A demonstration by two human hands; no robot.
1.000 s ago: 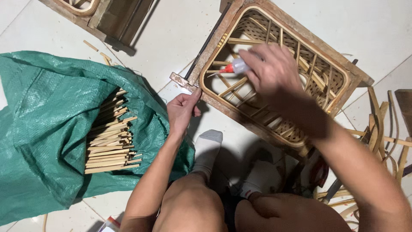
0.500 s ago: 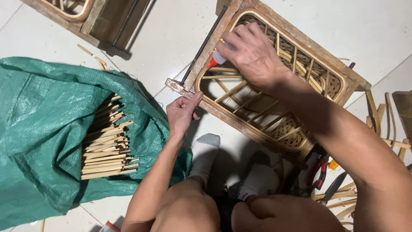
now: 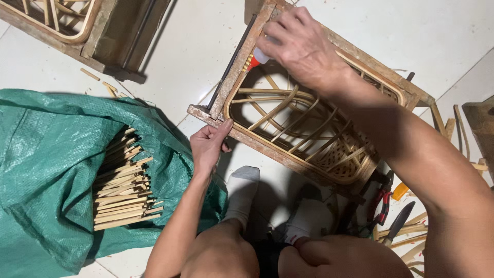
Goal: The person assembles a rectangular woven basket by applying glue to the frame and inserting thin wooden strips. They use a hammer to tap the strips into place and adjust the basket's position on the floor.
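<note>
**Glue bottle shifted to frame's far-left corner**

Item: small glue bottle [image 3: 259,56], red nozzle down against the rattan-panelled wooden frame [image 3: 234,77] on the tiled floor [image 3: 180,77]. Right hand [image 3: 303,46], fingers closed round the bottle, has travelled from mid-panel to the corner rail. Left hand [image 3: 208,146] still pinches the near corner, steadying it. Nearby: green sack [image 3: 46,170] of cut sticks [image 3: 121,188]; pliers [image 3: 381,198].

Single head-worn view, steeply downward and close over the hands, knees and tiled floor [image 3: 442,31].

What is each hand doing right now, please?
Left hand: closed on the corner of the wooden rattan-filled frame.
Right hand: closed on a small white red-tipped squeeze bottle.
</note>
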